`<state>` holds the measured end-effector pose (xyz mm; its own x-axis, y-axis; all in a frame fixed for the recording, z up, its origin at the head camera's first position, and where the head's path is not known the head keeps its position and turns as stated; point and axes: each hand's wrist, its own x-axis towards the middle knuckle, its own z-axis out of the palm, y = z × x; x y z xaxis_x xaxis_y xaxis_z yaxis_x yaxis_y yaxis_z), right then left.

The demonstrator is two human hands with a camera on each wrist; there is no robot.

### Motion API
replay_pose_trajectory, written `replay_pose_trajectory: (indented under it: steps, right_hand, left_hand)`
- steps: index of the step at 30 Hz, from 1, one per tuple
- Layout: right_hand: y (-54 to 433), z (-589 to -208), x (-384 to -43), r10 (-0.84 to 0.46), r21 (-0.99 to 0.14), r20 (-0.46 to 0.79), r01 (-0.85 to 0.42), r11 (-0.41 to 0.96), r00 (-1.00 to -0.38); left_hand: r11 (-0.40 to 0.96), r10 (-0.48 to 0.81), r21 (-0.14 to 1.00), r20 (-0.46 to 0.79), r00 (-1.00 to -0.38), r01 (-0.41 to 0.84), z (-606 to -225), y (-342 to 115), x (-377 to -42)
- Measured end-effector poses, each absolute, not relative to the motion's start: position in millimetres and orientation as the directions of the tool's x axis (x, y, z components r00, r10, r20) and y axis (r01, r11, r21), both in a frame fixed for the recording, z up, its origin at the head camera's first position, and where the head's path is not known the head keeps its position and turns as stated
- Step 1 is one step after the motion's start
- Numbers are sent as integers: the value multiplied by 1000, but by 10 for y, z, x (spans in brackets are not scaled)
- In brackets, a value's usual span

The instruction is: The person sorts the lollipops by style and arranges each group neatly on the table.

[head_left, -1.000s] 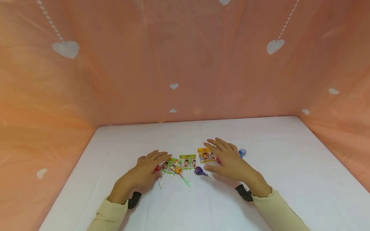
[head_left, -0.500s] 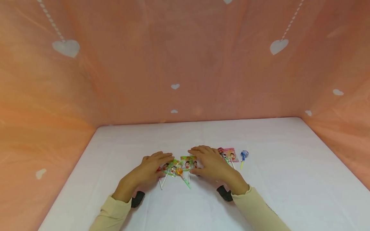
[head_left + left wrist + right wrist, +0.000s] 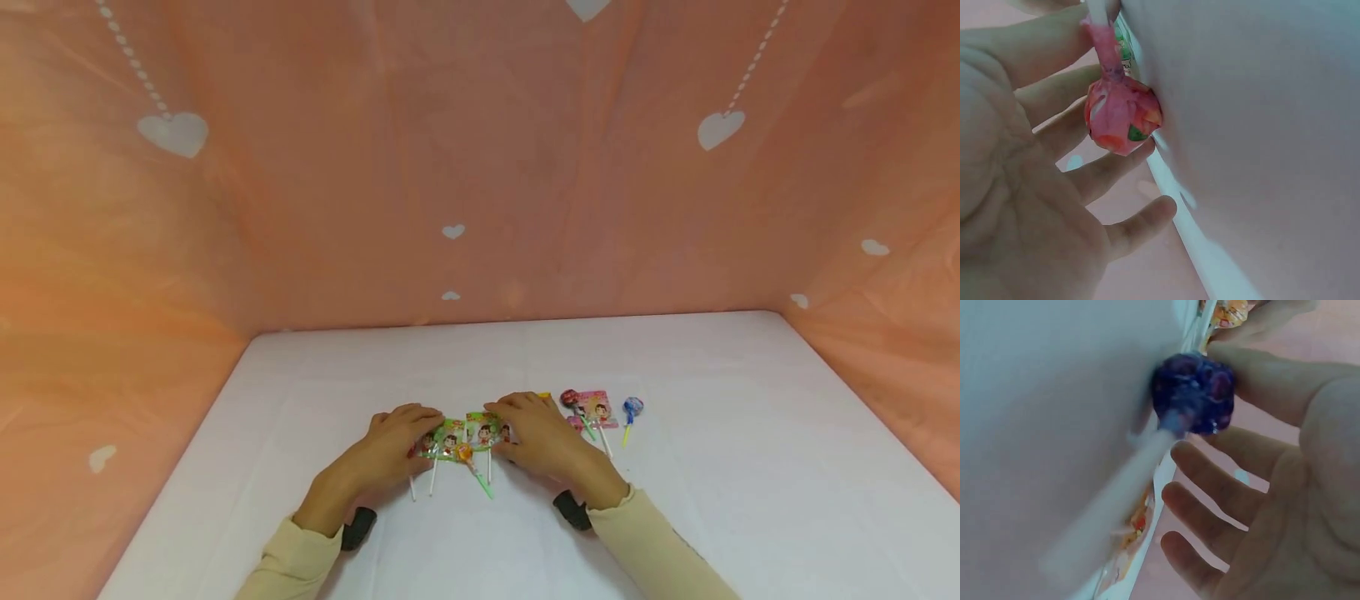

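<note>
My left hand (image 3: 393,450) lies at the left end of a row of lollipops, its fingers loosely spread at a green flat lollipop packet (image 3: 451,437). A round red-wrapped lollipop (image 3: 1124,115) is close to those fingers in the left wrist view. My right hand (image 3: 543,437) reaches over the row, thumb and fingers apart near the right edge of a second green packet (image 3: 482,429). In the right wrist view a purple-wrapped lollipop (image 3: 1194,394) is beside the thumb; the hand hides it in the head view. An orange lollipop (image 3: 465,453) with a green stick lies between the hands.
Right of the right hand lie a dark red lollipop (image 3: 570,398), a pink packet (image 3: 597,408) and a blue lollipop (image 3: 633,406). A yellow packet (image 3: 545,395) peeks out behind that hand. Pink cloth walls (image 3: 510,208) surround the white table (image 3: 390,358).
My right hand has moved left from the yellow packet to the second green packet, uncovering the pink packet and blue lollipop. By my left hand, the first green packet has turned and its stick stands straighter.
</note>
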<state>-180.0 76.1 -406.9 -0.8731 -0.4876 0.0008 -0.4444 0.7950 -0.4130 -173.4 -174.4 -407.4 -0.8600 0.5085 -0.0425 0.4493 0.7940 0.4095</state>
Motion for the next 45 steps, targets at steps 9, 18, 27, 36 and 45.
replay_pose_trajectory:
  steps: [9, 18, 27, 36, 45]
  right_hand:
    - [756, -4063, -1809, -493, -371, 5, -460, 807, -870]
    - [752, -4080, -1792, -474, -411, -40, -418, 810, -880]
    - [736, -4092, -1799, -462, -395, -29, -414, 820, -886]
    - [759, -4116, -1807, -460, -368, 19, -434, 822, -888]
    - [765, -4127, -1831, -443, -343, 17, -421, 839, -896]
  left_hand:
    - [807, 476, 392, 10, -879, 442, -4080, -1724, -1715]
    - [829, 428, 394, 11, -904, 397, -4068, -1674, -1695]
    - [859, 387, 352, 31, -922, 372, -4073, -1647, -1677]
    - [864, 383, 332, 57, -922, 379, -4087, -1664, -1686]
    - [853, 387, 339, 97, -917, 396, -4090, -1684, -1732]
